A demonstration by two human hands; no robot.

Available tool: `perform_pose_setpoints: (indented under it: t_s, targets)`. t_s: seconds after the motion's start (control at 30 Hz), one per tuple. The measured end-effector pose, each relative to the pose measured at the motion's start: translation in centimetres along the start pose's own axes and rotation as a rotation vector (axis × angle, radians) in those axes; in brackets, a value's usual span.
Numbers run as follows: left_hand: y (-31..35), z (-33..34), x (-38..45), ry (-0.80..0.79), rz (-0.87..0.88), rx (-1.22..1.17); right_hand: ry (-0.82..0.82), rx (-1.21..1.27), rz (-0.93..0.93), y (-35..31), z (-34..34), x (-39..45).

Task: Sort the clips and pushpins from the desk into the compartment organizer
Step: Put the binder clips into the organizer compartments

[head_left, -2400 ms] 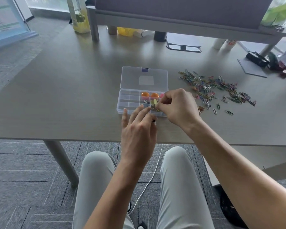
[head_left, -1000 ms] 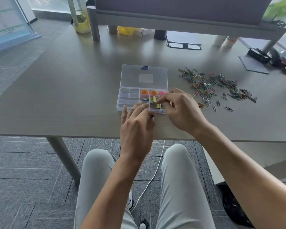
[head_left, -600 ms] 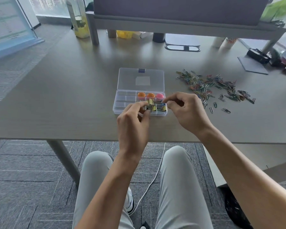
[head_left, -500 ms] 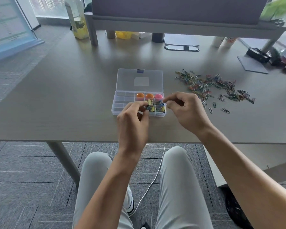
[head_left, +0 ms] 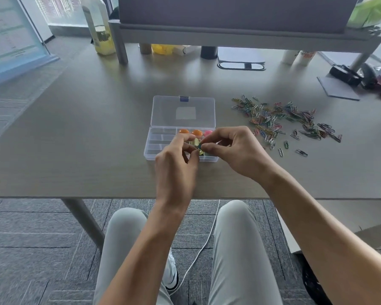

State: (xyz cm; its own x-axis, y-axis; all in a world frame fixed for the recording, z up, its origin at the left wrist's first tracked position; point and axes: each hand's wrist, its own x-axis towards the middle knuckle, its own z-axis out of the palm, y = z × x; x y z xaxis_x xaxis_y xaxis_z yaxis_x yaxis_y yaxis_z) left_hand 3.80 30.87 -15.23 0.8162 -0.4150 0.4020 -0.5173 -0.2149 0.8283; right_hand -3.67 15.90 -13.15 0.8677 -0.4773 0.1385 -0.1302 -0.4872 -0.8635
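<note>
A clear plastic compartment organizer (head_left: 157, 142) lies on the desk with its lid (head_left: 183, 111) flat open behind it. Orange pushpins (head_left: 183, 131) and a pink one (head_left: 207, 133) fill the far right cells; yellow and green clips lie in the near right cells. My left hand (head_left: 178, 164) and my right hand (head_left: 235, 150) meet over those cells, fingers curled. My right thumb and forefinger pinch a small dark clip (head_left: 199, 146). My left fingertips close beside it; what they hold is hidden. A heap of coloured paper clips (head_left: 279, 119) lies to the right.
At the back stand a raised shelf, a bottle (head_left: 101, 29), a yellow object (head_left: 162, 49) and a dark cup (head_left: 209, 52). A grey pad (head_left: 337, 88) and dark gadgets (head_left: 348, 74) sit at the far right. The desk's front edge runs just below my wrists.
My left hand rose from lying flat near the organizer's front edge to curl its fingers over the near right cells. My right hand stayed over the same cells and now pinches a small clip.
</note>
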Motion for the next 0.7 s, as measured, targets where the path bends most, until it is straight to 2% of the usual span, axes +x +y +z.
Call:
perform_pose_setpoints:
  t_s: [0.1, 0.2, 0.33, 0.43, 0.7]
  targets:
    - [-0.2, -0.1, -0.2, 0.014, 0.048, 0.049, -0.002, -0.014, 0.0, -0.2, 0.2, 0.3]
    - [-0.8, -0.5, -0.4, 0.043, 0.135, 0.241, 0.079, -0.096, 0.009, -0.2, 0.4, 0.5]
    - [-2.2, -0.5, -0.9, -0.052, 0.146, 0.448, 0.19, -0.241, 0.028, -0.8, 0.6, 0.5]
    - [-2.7, -0.4, -1.4, -0.095, 0.143, 0.48, 0.237, -0.281, 0.067, -1.2, 1.1, 0.6]
    - [-3.2, -0.5, -1.5, -0.08, 0.142, 0.469, 0.271, -0.375, 0.119, -2.3, 2.4, 1.2]
